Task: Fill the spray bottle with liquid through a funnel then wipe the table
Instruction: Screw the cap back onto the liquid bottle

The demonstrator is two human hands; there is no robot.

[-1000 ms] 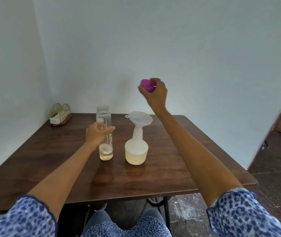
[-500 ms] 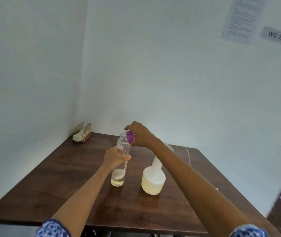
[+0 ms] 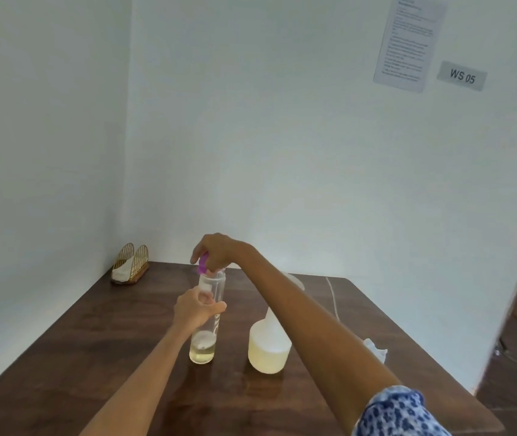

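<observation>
Lowered, right grip (image 3: 219, 253) pinches purple cap (image 3: 202, 266) at near-empty clear bottle (image 3: 207, 322), left grip (image 3: 196, 309) clasping it.

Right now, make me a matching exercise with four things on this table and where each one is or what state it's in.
1. purple plastic cap
2. tall clear glass bottle
3. white plastic spray bottle
4. gold wire napkin holder

A. far left corner of the table
B. gripped round the middle by the left hand
C. pinched in the right hand
D. standing untouched, pale liquid inside

Pairs: 1-C, 2-B, 3-D, 4-A
</observation>
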